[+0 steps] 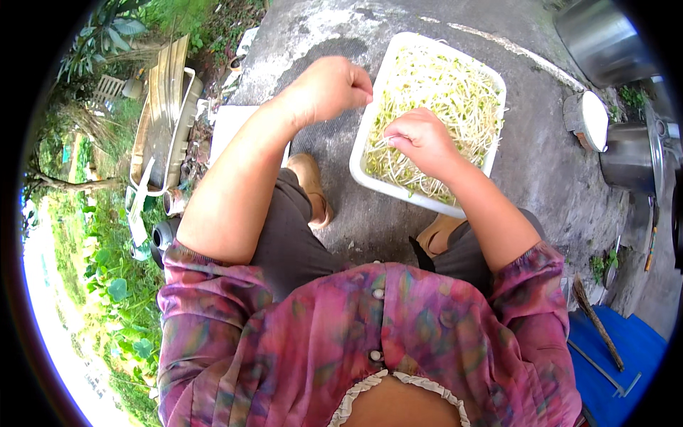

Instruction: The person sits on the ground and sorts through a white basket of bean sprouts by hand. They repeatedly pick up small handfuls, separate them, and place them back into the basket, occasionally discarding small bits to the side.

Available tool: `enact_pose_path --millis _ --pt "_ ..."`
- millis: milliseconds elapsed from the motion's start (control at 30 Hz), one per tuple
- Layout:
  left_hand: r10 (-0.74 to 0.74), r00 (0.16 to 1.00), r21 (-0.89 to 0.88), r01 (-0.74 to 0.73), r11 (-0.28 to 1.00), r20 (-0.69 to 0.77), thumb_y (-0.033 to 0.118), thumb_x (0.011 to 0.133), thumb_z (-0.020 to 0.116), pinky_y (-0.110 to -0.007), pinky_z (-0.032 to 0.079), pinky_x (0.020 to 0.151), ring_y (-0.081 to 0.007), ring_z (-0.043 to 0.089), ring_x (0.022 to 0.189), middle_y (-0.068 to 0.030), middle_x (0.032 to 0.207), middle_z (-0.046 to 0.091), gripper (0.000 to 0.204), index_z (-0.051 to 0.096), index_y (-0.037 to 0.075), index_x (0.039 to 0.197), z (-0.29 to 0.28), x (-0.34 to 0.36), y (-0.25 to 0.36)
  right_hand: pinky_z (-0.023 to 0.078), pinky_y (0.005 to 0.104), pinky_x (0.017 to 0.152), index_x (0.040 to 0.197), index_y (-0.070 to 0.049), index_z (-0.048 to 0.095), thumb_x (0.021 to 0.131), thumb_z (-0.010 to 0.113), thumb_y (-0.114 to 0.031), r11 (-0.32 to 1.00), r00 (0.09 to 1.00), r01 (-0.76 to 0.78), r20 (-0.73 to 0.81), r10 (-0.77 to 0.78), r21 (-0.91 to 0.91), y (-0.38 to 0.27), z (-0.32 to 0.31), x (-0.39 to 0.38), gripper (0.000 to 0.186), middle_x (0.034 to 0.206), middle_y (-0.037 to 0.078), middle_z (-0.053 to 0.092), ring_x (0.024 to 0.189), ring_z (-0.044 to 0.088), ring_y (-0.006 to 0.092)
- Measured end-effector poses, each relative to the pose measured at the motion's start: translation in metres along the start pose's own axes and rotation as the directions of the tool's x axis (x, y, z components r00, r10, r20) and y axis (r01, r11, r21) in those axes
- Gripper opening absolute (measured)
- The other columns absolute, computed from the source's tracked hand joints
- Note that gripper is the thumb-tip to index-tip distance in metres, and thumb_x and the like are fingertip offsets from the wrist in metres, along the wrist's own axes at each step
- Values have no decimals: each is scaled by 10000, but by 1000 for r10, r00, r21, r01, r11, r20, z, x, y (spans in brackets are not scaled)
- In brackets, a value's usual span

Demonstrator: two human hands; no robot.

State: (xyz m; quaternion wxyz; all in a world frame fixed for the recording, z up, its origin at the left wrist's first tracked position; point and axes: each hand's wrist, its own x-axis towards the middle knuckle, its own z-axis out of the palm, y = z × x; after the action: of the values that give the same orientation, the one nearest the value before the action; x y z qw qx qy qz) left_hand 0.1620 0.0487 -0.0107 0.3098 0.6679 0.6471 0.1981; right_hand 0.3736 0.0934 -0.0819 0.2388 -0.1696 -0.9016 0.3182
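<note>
A white rectangular tray full of pale bean sprouts with yellow-green heads sits on the ground in front of me. My right hand is over the sprouts, thumb and forefinger pinched together; a small pale bit shows at the fingertips, too small to name surely. My left hand hangs just off the tray's left rim, its fingers curled closed and slightly blurred. Whatever those fingers may hold is hidden. Below my left forearm, part of a white flat-sided object shows.
My shoes stand on grey concrete near the tray. Large metal pots are at the right, beside a white-topped round object. A blue sheet with a stick lies lower right. Left are a worn basin and plants.
</note>
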Motion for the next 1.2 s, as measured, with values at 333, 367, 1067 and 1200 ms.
enact_pose_path --millis 333,367,1067,1200 --pt "34 998 -330 -15 944 51 169 782 684 -276 488 664 -120 605 677 -77 746 668 163 688 49 891 25 6 25 489 255 691 1119 -79 599 753 634 -14 918 946 -214 -164 280 334 -15 -44 -1 374 759 42 622 713 593 112" --pt "57 997 -358 -35 933 52 150 790 682 -261 484 674 -103 595 703 -57 758 663 155 682 40 899 26 6 27 489 255 688 1138 -83 587 753 633 -14 909 945 -216 -158 287 358 -18 -48 0 394 754 39 619 712 593 110" --pt "171 980 -132 -184 974 -106 97 769 656 -252 456 593 -96 565 630 -50 686 611 78 636 22 771 46 9 50 495 347 663 1292 -157 453 723 673 -62 978 968 -189 -148 201 90 -25 -53 -6 617 751 96 603 708 606 239" --pt "154 985 -133 -164 977 -81 87 748 658 -264 462 592 -113 572 620 -63 675 603 71 628 24 762 46 7 52 497 347 669 1304 -159 441 721 679 -71 969 959 -233 -146 244 86 -28 -52 -5 636 756 101 605 717 609 242"
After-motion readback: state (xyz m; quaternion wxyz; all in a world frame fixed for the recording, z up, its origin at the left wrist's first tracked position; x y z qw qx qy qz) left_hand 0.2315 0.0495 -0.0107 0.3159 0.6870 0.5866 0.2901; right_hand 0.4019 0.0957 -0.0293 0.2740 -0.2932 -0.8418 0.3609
